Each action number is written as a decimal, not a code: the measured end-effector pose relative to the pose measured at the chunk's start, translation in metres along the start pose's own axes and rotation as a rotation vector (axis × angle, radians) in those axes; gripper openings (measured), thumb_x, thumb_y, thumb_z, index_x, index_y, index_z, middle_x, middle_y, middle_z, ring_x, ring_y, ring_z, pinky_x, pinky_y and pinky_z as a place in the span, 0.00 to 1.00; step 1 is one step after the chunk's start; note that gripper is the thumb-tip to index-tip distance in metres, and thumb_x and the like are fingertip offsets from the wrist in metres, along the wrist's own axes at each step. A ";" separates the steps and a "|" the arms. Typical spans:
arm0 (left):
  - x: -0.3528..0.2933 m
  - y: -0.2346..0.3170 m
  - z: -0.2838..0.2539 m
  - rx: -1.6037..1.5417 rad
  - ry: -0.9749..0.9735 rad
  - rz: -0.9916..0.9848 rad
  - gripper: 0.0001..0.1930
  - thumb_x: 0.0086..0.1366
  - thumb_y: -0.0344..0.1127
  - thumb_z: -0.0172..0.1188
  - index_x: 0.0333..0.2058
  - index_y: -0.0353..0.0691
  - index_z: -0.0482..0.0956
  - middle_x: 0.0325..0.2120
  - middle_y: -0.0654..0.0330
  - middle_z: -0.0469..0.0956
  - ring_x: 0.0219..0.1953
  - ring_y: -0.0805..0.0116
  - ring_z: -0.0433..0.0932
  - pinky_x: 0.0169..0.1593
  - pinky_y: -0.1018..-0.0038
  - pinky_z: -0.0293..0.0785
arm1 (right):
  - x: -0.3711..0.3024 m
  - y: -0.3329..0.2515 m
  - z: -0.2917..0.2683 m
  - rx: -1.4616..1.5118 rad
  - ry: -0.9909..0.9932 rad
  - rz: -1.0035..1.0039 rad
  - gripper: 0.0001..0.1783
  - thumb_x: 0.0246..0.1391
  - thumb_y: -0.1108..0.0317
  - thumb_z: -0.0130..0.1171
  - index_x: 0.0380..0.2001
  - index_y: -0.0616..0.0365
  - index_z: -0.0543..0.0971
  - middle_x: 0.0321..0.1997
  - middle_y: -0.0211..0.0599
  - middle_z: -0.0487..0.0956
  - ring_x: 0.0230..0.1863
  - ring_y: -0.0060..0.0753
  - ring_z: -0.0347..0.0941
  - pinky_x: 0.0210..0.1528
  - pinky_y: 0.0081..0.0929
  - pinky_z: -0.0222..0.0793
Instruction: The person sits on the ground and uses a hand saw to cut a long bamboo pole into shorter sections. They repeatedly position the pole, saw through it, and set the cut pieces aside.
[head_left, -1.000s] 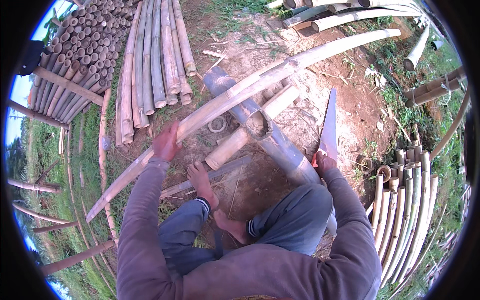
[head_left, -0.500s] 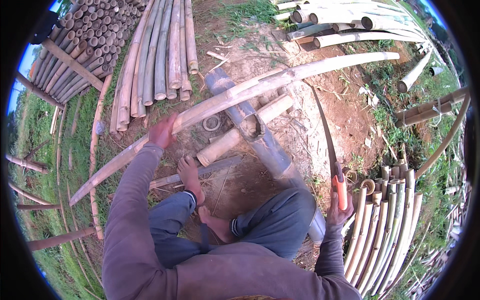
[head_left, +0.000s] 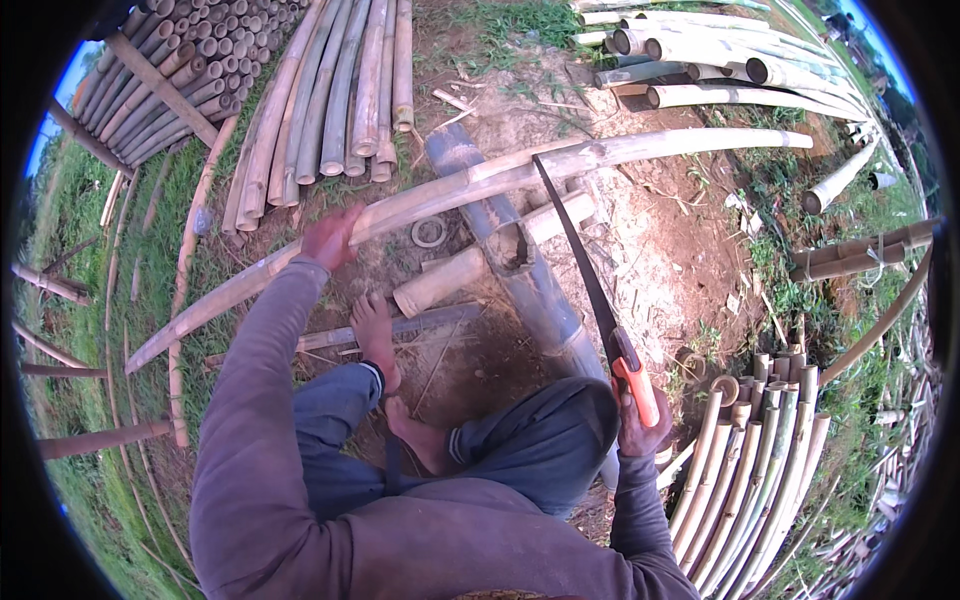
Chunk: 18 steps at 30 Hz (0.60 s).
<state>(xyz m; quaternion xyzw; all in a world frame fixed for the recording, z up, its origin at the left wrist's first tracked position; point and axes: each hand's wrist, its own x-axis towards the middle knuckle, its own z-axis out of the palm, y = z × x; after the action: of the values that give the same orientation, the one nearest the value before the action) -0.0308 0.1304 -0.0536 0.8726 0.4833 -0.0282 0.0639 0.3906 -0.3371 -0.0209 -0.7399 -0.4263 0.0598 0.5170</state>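
Note:
A long pale bamboo pole [head_left: 440, 200] lies slantwise in front of me, across a thick grey bamboo log [head_left: 545, 305]. My left hand [head_left: 332, 237] is closed around the pole, left of the log. In my right hand [head_left: 643, 425] is the orange handle of a hand saw [head_left: 590, 275]. Its long dark blade points up and left, and the tip reaches the pole just right of the log; whether it touches cannot be told. The log has a hole cut in its upper side, and a shorter bamboo piece [head_left: 445, 280] crosses at it.
Cut bamboo poles [head_left: 335, 100] lie at the far left beside a stacked pile [head_left: 200, 60]. More poles [head_left: 750, 95] lie at the far right. A bundle of short bamboo lengths [head_left: 750, 460] stands at my right. A bamboo ring [head_left: 428, 232] rests on the dirt near my bare foot [head_left: 374, 340].
My right hand has swung the saw left, bringing its tip from right of the pole up to it. The left hand stays on the pole. The whole view has shifted slightly.

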 end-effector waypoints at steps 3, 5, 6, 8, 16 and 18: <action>0.000 0.000 -0.001 -0.007 0.004 0.011 0.54 0.46 0.34 0.82 0.73 0.54 0.64 0.60 0.48 0.78 0.58 0.43 0.81 0.58 0.52 0.80 | 0.005 0.006 0.001 0.026 -0.042 0.044 0.16 0.62 0.63 0.73 0.42 0.65 0.83 0.29 0.35 0.83 0.29 0.25 0.77 0.34 0.27 0.74; 0.000 -0.009 0.006 -0.018 0.074 0.071 0.53 0.47 0.35 0.82 0.72 0.57 0.64 0.53 0.48 0.80 0.53 0.43 0.83 0.54 0.50 0.81 | 0.007 0.007 0.003 0.067 -0.044 0.087 0.13 0.62 0.65 0.73 0.41 0.65 0.83 0.28 0.32 0.83 0.29 0.21 0.77 0.34 0.25 0.74; 0.000 -0.009 0.007 -0.019 0.075 0.073 0.53 0.47 0.35 0.81 0.72 0.57 0.64 0.53 0.48 0.80 0.54 0.43 0.83 0.55 0.50 0.81 | 0.007 0.009 0.007 0.097 -0.024 0.109 0.12 0.62 0.67 0.73 0.40 0.65 0.84 0.28 0.31 0.83 0.28 0.19 0.77 0.33 0.24 0.74; -0.001 -0.011 0.007 -0.018 0.082 0.073 0.52 0.47 0.35 0.81 0.72 0.56 0.64 0.52 0.49 0.80 0.54 0.44 0.83 0.55 0.50 0.81 | 0.007 0.012 0.009 0.116 -0.022 0.138 0.10 0.62 0.68 0.73 0.39 0.65 0.84 0.28 0.30 0.83 0.29 0.18 0.77 0.34 0.23 0.73; -0.002 -0.006 0.003 -0.030 0.115 0.081 0.48 0.50 0.36 0.79 0.70 0.55 0.66 0.51 0.51 0.81 0.53 0.46 0.83 0.55 0.51 0.81 | 0.005 0.015 0.009 0.066 -0.027 0.079 0.12 0.63 0.66 0.71 0.39 0.66 0.84 0.31 0.32 0.83 0.33 0.21 0.77 0.36 0.24 0.71; -0.001 -0.011 0.007 -0.032 0.125 0.092 0.48 0.50 0.37 0.79 0.70 0.55 0.66 0.52 0.51 0.81 0.54 0.46 0.83 0.55 0.51 0.81 | 0.005 0.022 0.006 0.076 -0.050 0.107 0.11 0.62 0.68 0.71 0.39 0.66 0.84 0.33 0.35 0.85 0.34 0.21 0.79 0.37 0.25 0.74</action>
<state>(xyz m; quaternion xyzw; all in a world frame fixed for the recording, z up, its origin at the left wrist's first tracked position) -0.0404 0.1342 -0.0609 0.8929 0.4461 0.0370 0.0490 0.4029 -0.3319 -0.0404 -0.7397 -0.3965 0.1219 0.5298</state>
